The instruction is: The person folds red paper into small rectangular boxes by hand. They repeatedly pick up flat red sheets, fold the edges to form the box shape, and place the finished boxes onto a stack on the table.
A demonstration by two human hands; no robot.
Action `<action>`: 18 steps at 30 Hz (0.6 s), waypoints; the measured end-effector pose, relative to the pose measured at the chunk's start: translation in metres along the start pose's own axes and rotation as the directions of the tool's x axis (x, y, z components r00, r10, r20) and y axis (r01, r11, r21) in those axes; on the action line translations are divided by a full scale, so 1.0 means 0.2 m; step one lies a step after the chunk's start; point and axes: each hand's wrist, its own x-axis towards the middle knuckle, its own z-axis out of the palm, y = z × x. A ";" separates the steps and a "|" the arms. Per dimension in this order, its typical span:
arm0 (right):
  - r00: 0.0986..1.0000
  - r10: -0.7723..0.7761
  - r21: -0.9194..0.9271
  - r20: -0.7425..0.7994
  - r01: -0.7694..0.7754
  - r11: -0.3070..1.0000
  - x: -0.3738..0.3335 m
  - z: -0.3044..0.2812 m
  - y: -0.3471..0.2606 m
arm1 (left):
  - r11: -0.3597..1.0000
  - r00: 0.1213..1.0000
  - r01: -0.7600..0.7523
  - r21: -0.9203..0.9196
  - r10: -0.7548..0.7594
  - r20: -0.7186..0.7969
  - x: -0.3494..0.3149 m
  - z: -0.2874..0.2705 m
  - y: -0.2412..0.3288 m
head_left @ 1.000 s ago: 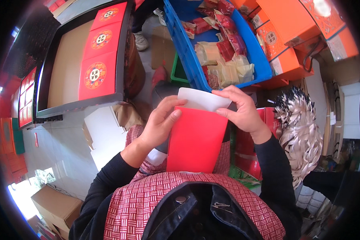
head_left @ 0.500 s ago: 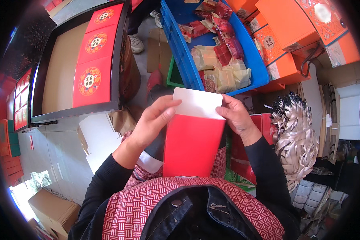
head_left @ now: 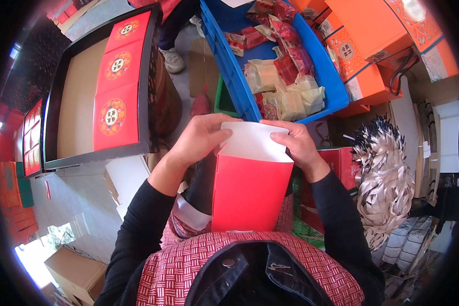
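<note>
A red folding carton (head_left: 250,194) with a white inside stands against my lap, its open end away from me. My left hand (head_left: 201,138) pinches the left corner of its white end flap (head_left: 252,131) between thumb and fingers. On the opposite corner my right hand (head_left: 300,145) grips the flap, its thumb on the white inner face and its fingers behind. The carton's mouth gapes a little. Its lower end is hidden against my red-and-white patterned apron (head_left: 183,268).
Ahead, a blue crate (head_left: 234,74) holds several wrapped packets (head_left: 290,97). At left, a black-rimmed tray (head_left: 99,145) carries red printed boxes (head_left: 115,120). Orange boxes (head_left: 364,25) are stacked far right, above a bundle of beige ribbons (head_left: 385,188). Another person's shoe (head_left: 172,61) shows beyond the tray.
The flat-looking carton has opened out at its mouth, showing more white inside. My left fingers have closed on the flap corner, and my right hand has shifted slightly along its edge.
</note>
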 end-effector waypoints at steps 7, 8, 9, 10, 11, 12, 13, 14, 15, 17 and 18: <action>0.980 -0.148 -0.272 0.133 0.179 0.945 0.00 -0.11 0.07 | 0.986 0.987 -0.147 -0.073 0.152 0.061 0.01 0.01 -0.09; 0.978 -0.165 -0.183 0.129 0.187 0.965 0.01 -0.11 0.04 | 0.986 0.988 -0.144 -0.080 0.148 0.051 0.01 0.01 -0.08; 0.976 -0.181 -0.092 0.124 0.193 0.977 0.01 -0.12 -0.01 | 0.986 0.989 -0.141 -0.088 0.145 0.041 0.01 0.02 -0.06; 0.975 -0.189 0.001 0.117 0.191 0.982 0.01 -0.11 -0.08 | 0.986 0.990 -0.132 -0.100 0.135 0.030 -0.01 0.03 -0.04; 0.973 -0.170 -0.028 0.158 0.177 0.984 0.03 -0.10 -0.14 | 0.985 0.991 -0.129 -0.119 0.131 0.008 -0.02 0.04 -0.03; 0.968 -0.151 -0.057 0.200 0.165 0.985 0.06 -0.08 -0.20 | 0.982 0.992 -0.127 -0.137 0.126 -0.016 -0.04 0.04 -0.02; 0.958 -0.038 -0.141 0.283 0.081 0.987 0.10 -0.06 -0.26 | 0.980 0.991 -0.133 -0.150 0.127 -0.045 -0.05 0.05 -0.01; 0.955 0.064 -0.204 0.290 -0.004 0.979 0.13 -0.05 -0.28 | 0.969 0.986 -0.146 -0.199 0.125 -0.114 -0.07 0.06 -0.01; 0.942 0.166 -0.266 0.292 -0.087 0.960 0.17 -0.04 -0.29 | 0.956 0.976 -0.162 -0.244 0.119 -0.183 -0.10 0.08 -0.03; 0.920 0.244 -0.348 0.307 -0.130 0.928 0.22 -0.05 -0.28 | 0.950 0.951 -0.261 -0.173 0.222 -0.215 -0.21 0.09 -0.04; 0.916 0.240 -0.355 0.321 -0.118 0.927 0.22 -0.05 -0.29 | 0.939 0.925 -0.342 -0.044 0.328 -0.192 -0.24 0.10 -0.06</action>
